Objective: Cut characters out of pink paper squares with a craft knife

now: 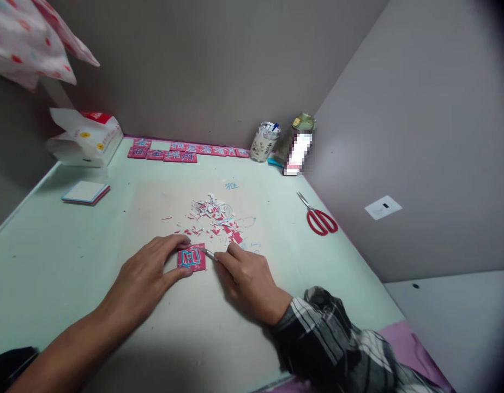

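In the middle foreground a small red square card [199,264] lies flat, with a blue-outlined, partly pale character on its face. My left hand [151,267] grips it from the left, forefinger at the top edge and thumb at the bottom. From the right, my right hand [247,278] pinches a slim silver craft knife [210,255] like a pen, its tip against the card's upper right part. Just beyond the card is a heap of red and white scraps [213,210], with larger red pieces nearest my right hand.
Red cards with characters [180,156] line the back edge. A stack of square cards [86,192] and a white paper bag [92,139] stand left. At right are red-handled scissors [317,215], a pen-filled can [264,143] and a phone with a blurred screen [298,153]. Walls border the table.
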{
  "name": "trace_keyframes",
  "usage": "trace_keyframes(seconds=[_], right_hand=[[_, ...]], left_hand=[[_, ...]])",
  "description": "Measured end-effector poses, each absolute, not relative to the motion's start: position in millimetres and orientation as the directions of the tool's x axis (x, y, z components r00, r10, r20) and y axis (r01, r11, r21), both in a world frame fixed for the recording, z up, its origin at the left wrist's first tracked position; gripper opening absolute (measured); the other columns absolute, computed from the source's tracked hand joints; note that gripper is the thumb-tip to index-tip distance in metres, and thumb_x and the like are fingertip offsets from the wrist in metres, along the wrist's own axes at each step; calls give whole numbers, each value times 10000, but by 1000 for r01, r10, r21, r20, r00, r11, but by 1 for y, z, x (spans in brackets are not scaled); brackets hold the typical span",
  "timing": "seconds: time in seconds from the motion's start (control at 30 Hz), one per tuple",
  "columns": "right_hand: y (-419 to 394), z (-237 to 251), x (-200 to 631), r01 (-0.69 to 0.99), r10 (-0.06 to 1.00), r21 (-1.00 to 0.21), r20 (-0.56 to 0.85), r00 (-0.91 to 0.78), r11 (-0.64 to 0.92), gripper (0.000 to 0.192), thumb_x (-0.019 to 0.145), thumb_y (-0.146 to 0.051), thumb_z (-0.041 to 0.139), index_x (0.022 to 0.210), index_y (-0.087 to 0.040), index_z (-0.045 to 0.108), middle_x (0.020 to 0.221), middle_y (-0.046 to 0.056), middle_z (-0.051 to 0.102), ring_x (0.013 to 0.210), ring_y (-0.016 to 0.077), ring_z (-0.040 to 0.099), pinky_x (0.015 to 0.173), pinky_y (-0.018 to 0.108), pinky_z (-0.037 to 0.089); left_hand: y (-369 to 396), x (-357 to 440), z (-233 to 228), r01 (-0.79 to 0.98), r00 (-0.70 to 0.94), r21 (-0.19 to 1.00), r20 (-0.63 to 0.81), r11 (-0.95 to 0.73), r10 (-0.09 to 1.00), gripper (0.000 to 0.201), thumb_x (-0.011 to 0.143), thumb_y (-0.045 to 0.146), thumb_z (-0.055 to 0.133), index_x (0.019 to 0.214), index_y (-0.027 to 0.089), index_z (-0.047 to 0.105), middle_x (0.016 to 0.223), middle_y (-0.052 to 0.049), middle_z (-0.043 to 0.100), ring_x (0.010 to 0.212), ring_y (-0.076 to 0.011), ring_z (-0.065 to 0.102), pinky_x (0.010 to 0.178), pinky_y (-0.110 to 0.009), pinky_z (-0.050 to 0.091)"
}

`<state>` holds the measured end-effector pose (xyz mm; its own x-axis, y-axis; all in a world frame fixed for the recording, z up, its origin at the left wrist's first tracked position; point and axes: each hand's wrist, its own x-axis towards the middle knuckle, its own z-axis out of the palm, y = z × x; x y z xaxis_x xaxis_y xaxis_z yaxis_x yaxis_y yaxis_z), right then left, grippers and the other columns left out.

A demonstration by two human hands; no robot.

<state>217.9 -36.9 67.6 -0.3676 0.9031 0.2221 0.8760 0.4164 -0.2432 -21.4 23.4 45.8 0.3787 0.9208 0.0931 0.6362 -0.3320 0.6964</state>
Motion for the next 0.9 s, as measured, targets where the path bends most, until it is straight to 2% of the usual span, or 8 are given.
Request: trace_keyframes(seconds=[0.4,0.6,0.77,0.9], right_hand=[[-29,65,217,885,909,-227,203,-365,406,206,1056,-161,484,1018,-169,686,899,47,623,640,143,445,593,319,262],[-34,64,222,861,901,-287,250,-355,419,241,1077,-188,454,1060,-164,694,881,48,623,657,148,497,601,299,301],[-34,64,222,869,905,-281,253,-342,407,259,1071,-184,450,1047,-160,707,888,59,642,644,153,504,596,308,300],[-27,63,223,863,934,-372,235,-268,341,229,1060,-194,485,1045,-174,713,915,55,655,684,154,553,619,297,339]], left_hand=[[23,-20,46,634,361,710,79,-306,929,451,873,525,665,1256,287,669,1293,-76,743,1228,-347,680,1080,-542,514],[22,-22,45,614,362,729,79,-302,929,445,873,507,673,1266,298,662,1302,-69,740,1238,-334,675,1095,-521,505],[23,-22,44,620,364,727,67,-295,929,457,859,492,687,1271,293,665,1315,-72,732,1252,-339,664,1101,-540,495],[25,-25,42,613,382,732,57,-298,923,454,873,472,684,1291,298,654,1332,-66,718,1263,-326,655,1114,-531,488]])
